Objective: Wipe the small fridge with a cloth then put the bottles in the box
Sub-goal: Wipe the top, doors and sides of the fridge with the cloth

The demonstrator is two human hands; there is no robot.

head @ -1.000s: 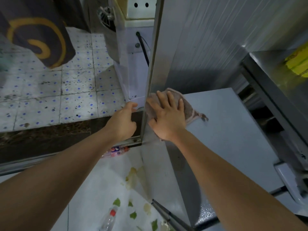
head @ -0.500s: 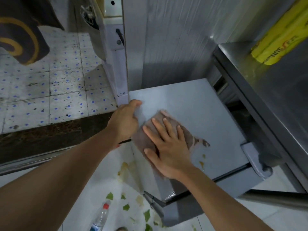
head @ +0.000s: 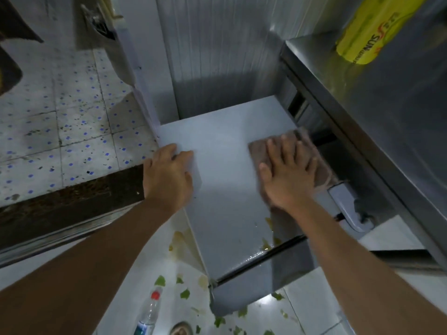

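Your right hand (head: 289, 175) lies flat on the brown cloth (head: 260, 151), with the fingers straight and spread, and presses it on the top of the small fridge (head: 225, 146). The cloth is at the right edge of the fridge top, near the back corner; a part of it shows to the left of your fingers and a part hangs a little over the right edge. Your left hand (head: 169, 175) rests on the left edge of the fridge top, with the thumb on the top surface and the fingers bent over the side, so it grips this edge. The two hands are well apart, with bare grey surface between them.

Near the front edge of the fridge top there are some yellowish wet stains (head: 268, 243). On the white floor (head: 145, 274) in front of the fridge lies a clear plastic bottle (head: 148, 313) with a red cap, near the lower edge of the view. Green bits of leaf (head: 185, 293) and pale yellow marks lie around it on the floor. I cannot see any box in this view.

To the right of the fridge stands a steel tabletop (head: 387, 97), higher than the fridge, and on it lies a yellow roll (head: 367, 32) with red letters. To the left there is a tiled floor (head: 60, 126) with small blue dots.
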